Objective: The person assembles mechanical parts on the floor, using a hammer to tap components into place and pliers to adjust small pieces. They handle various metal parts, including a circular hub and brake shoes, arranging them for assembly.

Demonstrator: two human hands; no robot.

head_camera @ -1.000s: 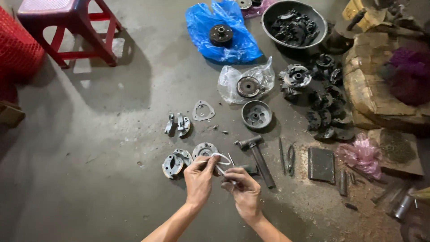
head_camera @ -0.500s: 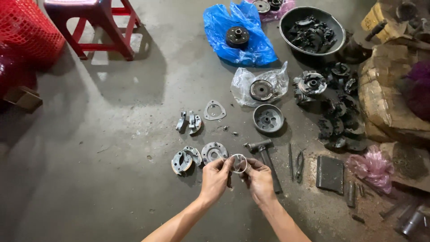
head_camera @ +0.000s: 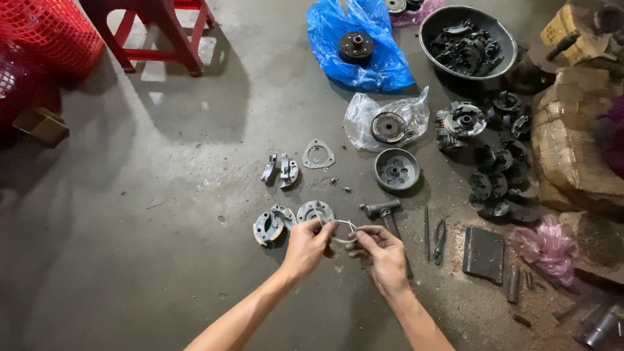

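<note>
My left hand and my right hand both pinch a thin metal ring, held stretched between the fingertips just above the concrete floor. Directly beyond the ring lies a round grey metal plate, with curved grey shoe-like parts to its left. A hammer lies on the floor beside my right hand. Farther off sit two small grey pieces and a flat triangular plate.
A grey drum, a disc on a clear plastic bag, a part on a blue bag, and a black basin of parts lie ahead. Dark greasy parts, pliers, a dark block and sacks sit right; red stool left.
The view has shifted so everything sits lower and to the right. My hands have changed their grip on the thin wire piece, which now shows as an open ring between the fingertips.
</note>
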